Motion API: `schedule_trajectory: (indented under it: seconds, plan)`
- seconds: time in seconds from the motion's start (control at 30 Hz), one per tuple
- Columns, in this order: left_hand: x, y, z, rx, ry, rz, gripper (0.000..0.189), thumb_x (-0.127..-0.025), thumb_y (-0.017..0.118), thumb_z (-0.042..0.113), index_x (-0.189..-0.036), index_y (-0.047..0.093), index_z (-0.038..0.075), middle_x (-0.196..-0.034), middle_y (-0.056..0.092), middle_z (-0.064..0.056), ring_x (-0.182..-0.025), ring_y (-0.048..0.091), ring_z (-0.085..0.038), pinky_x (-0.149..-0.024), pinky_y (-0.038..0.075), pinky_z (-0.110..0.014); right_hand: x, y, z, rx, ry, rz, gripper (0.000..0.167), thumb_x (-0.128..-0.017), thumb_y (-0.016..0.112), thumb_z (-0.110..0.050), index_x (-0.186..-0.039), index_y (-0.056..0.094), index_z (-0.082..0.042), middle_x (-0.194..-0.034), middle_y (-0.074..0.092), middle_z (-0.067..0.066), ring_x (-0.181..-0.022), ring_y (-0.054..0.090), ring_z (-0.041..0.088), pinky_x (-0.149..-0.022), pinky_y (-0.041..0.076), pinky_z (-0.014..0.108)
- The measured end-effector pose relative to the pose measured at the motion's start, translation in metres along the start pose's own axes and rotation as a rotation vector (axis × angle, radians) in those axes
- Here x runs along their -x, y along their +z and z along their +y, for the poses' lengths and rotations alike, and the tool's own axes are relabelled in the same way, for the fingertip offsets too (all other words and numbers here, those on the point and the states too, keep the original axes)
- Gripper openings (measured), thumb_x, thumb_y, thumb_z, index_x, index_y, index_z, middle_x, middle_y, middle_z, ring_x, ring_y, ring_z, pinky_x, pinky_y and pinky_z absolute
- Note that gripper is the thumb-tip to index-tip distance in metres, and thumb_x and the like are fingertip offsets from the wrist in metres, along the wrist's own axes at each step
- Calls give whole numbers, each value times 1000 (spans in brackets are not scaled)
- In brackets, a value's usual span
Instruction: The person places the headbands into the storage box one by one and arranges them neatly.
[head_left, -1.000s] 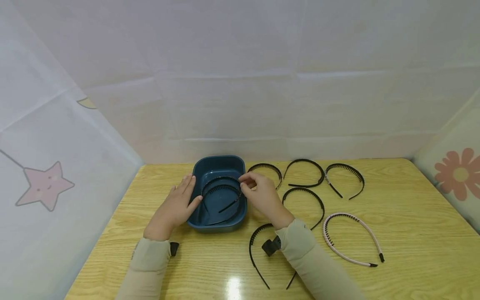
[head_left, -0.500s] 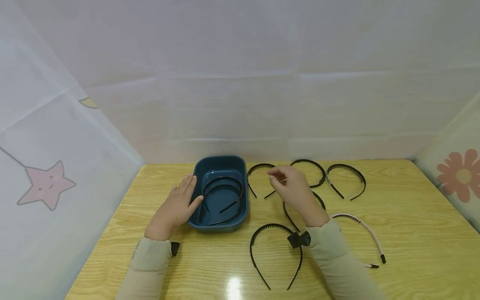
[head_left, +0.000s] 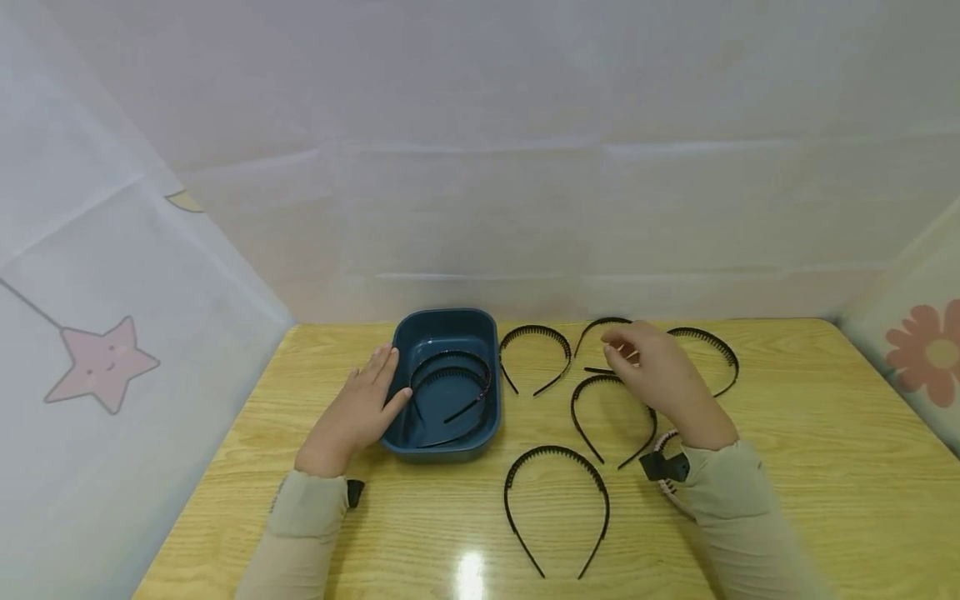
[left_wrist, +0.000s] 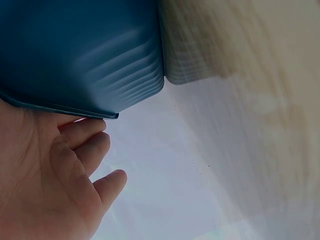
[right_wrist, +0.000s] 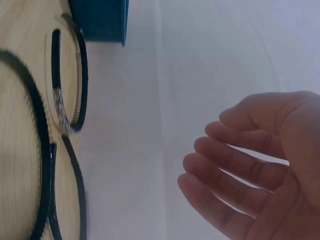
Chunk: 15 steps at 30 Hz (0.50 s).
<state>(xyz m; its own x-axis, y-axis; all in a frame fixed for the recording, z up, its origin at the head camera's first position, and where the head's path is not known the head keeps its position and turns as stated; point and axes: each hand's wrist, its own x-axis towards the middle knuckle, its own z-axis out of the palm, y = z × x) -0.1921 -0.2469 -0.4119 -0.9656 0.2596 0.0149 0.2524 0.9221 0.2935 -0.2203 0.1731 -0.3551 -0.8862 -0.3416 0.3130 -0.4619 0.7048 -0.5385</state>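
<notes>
My left hand (head_left: 352, 417) rests along the left rim of a dark blue plastic tub (head_left: 442, 456), fingers extended. In the left wrist view its fingertips lie by the tub's edge (left_wrist: 60, 108). Two dark toothed headbands (head_left: 452, 353) lie inside the tub. My right hand (head_left: 660, 362) hovers above the headbands on the table, partly covering the back middle headband (head_left: 609, 320). Its fingers are loosely bent, and the right wrist view shows nothing between them. Close below this hand lies another black headband (head_left: 576, 408).
On the wooden table (head_left: 420, 533), a black headband (head_left: 555, 450) lies at the front, another (head_left: 535, 330) beside the tub, and one (head_left: 705, 333) at the back right. A pink headband (head_left: 666, 492) is mostly hidden under the right forearm. A pale cloth wall (head_left: 480, 208) stands behind.
My right hand has left the tub's right rim and moved right, over the headbands on the table. My left hand stays on the tub, and the two headbands remain inside it.
</notes>
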Motion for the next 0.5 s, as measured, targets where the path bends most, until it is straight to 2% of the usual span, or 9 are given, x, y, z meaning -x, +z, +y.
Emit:
schedule_trajectory:
  seconds: [0.23,0.5]
  plan:
    - [-1,-1,1,-3,6,10,72,-109,44,37,-160,16,-5,-167,11,-22,-154,9,-40,-121,12,-64,11,-13,27,15,-9,10,25,-103,58,-9,-121,68,5,-110,67,20,-93,66,32,-80,57,51]
    - [0,0,1,-7,3,4,71,-110,44,38,-160,17,-5,-167,11,-22,-155,8,-39,-121,12,-63,22,-34,52,29,91,20,31,-105,57,-16,-126,65,6,-119,64,28,-103,63,43,-85,54,59]
